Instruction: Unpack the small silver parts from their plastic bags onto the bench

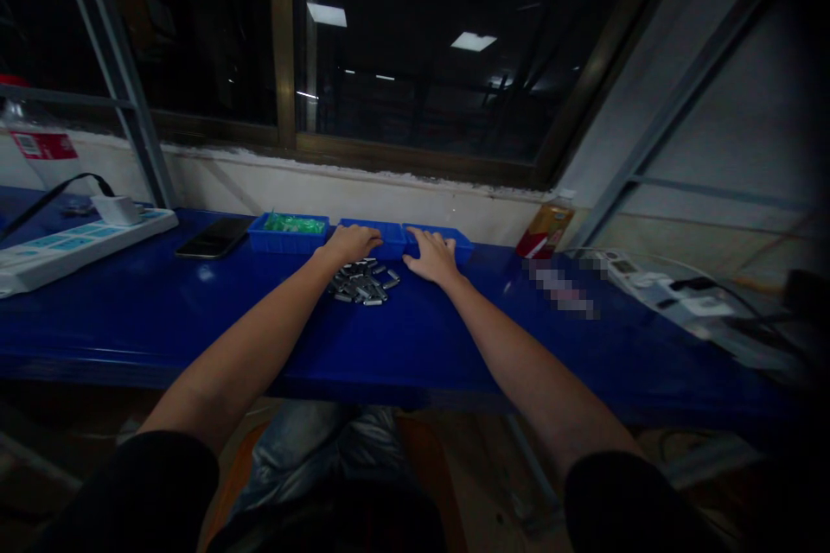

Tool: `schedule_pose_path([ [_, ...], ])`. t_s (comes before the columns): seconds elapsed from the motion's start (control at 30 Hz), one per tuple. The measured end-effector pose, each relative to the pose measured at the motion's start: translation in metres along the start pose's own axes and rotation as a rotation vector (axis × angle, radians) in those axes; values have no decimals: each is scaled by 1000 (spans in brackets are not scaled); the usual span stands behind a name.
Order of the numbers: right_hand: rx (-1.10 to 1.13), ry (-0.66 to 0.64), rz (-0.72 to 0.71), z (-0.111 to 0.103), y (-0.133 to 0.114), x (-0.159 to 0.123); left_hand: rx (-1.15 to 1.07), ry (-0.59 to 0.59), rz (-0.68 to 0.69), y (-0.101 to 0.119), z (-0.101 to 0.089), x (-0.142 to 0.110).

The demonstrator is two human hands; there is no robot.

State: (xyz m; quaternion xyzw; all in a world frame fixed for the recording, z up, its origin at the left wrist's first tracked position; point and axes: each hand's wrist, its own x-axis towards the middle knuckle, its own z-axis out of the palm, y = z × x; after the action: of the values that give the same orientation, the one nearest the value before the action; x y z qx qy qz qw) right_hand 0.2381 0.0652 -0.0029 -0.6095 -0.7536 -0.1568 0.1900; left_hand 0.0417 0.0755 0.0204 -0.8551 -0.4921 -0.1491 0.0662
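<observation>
A row of small blue plastic bins stands at the back of the blue table. My left hand (351,242) reaches over the left part of the middle bin (391,235), fingers stretched to the right; its thumb is hard to make out. At the right bin (462,247), my right hand (433,257) lies over the near left corner, thumb and fingers apart. Neither hand shows a thing lifted in it. In front of the bins, a loose pile of small metallic cylindrical pieces (364,283) lies between my forearms. The left bin (285,244) holds green, shiny pieces.
A phone (213,238) and a white power strip (84,244) lie on the table (415,337) at left, with a red-labelled bottle (45,147) behind. At right stand a drink bottle (545,226) and another power strip (674,294) with cables. A window backs the table.
</observation>
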Motion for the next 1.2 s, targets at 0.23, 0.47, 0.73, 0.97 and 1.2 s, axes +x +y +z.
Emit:
schedule_pose_path([
  [0.23, 17, -42, -7, -6, 0, 1, -24, -9, 10, -6, 2, 2],
  [0.47, -5, -85, -30, -13, -6, 0, -1, -20, 16, -1, 1, -2],
  [0.73, -56, -136, -35, -21, -5, -1, -206, 54, 138, -19, -28, 3],
  [0.97, 21, -171, 3, -21, -6, 3, -124, -356, -227, -116, -92, -18],
  [1.2, 65, -181, 29, -22, -8, 2, -1, -566, -289, -126, -84, -14],
])
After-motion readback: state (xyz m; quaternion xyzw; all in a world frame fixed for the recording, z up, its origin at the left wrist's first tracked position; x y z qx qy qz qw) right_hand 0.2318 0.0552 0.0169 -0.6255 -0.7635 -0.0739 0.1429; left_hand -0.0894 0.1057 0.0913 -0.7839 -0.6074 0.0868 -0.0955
